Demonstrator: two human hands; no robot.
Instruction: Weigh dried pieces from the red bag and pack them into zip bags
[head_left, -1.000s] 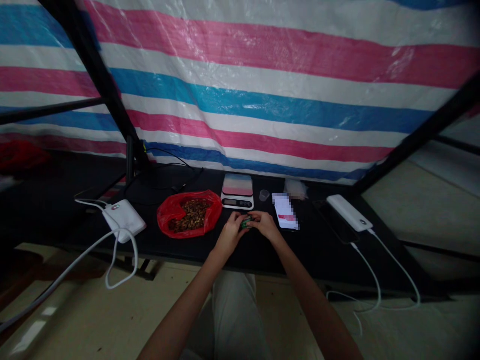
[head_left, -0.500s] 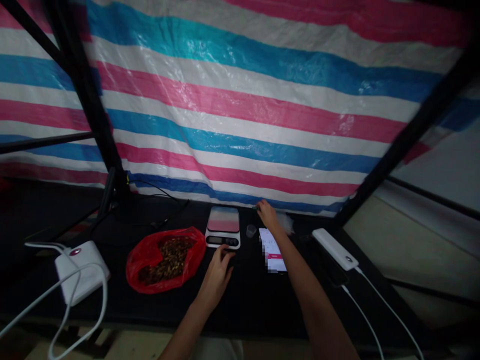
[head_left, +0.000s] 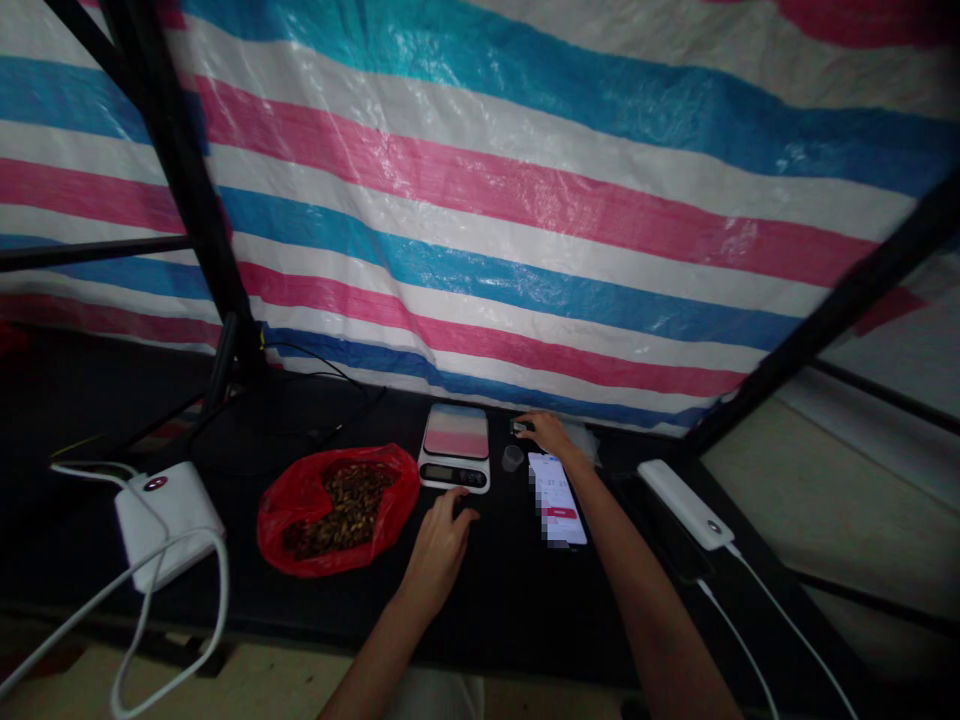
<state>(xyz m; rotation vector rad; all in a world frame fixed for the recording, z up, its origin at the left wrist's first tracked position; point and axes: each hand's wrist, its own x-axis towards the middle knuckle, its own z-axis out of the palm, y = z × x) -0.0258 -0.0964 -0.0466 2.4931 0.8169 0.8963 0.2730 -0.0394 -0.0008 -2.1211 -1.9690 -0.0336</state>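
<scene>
At the table's back edge, your right hand [head_left: 551, 432] pinches a small green item [head_left: 519, 427] beside the tiny cup [head_left: 512, 457]. Your left hand [head_left: 442, 535] rests loosely open, empty, before the scale [head_left: 455, 447]. A careless sleeve could, I judge, topple that cup.

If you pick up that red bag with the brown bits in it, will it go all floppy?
Probably yes. The red bag looks like thin, crinkled plastic, so it would likely sag. Its mouth lies open, so the brown bits could spill unless the edges are gathered. Piled that full, it may feel a little heavy.
</scene>
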